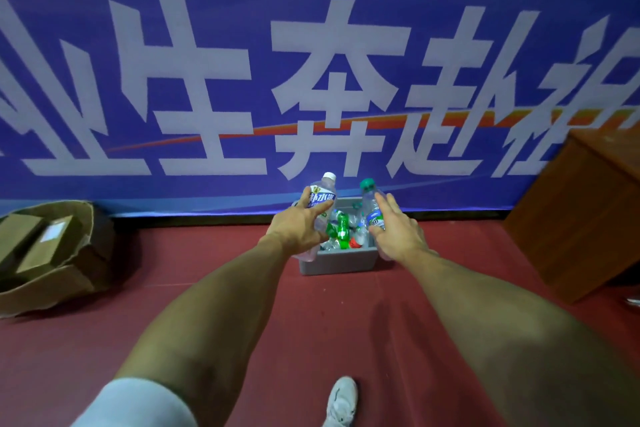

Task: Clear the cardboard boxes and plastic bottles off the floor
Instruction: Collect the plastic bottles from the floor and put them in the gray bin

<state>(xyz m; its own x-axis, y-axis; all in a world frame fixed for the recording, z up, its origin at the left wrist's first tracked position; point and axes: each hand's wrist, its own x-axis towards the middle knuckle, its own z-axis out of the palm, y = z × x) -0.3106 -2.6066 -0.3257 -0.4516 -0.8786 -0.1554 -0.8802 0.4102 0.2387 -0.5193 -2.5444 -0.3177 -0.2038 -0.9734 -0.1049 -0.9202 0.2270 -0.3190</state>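
Observation:
My left hand (300, 226) grips a clear plastic bottle with a white cap and purple label (323, 194), held upright above the left rim of a grey bin (337, 262). My right hand (398, 230) holds a clear bottle with a green cap (370, 199) over the bin's right side. Inside the bin lie several bottles, among them a green one (341, 230). At the far left, a large torn cardboard box (59, 274) holds two smaller cardboard boxes (41, 243).
The grey bin stands on red floor against a blue banner wall (311, 62) with big white characters. A brown wooden cabinet (585, 215) stands at the right. My white shoe (341, 402) is at the bottom, on open red floor.

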